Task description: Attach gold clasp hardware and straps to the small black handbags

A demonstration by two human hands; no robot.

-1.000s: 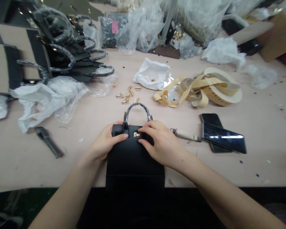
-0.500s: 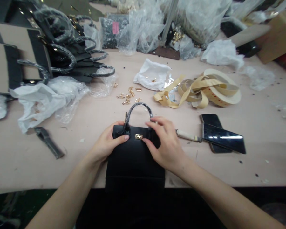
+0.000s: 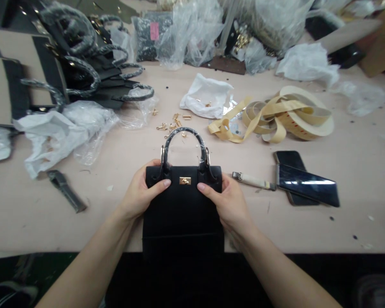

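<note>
A small black handbag (image 3: 182, 214) lies flat at the table's near edge, its plastic-wrapped handle (image 3: 183, 137) arching away from me. A gold clasp (image 3: 185, 181) sits at the top centre of its flap. My left hand (image 3: 140, 194) grips the bag's upper left corner, thumb on the front. On the upper right corner my right hand (image 3: 229, 201) grips the same way. Both thumbs flank the clasp.
Loose gold metal fittings (image 3: 172, 124) lie beyond the bag. A roll of beige tape (image 3: 288, 115) and two dark phones (image 3: 303, 182) are to the right, with a small white-handled tool (image 3: 252, 180). More black bags (image 3: 93, 72) and crumpled plastic (image 3: 60, 132) fill the left and back.
My right hand has moved off the clasp and flap to the bag's right corner. The bag now sits squarer, with both handle ends showing.
</note>
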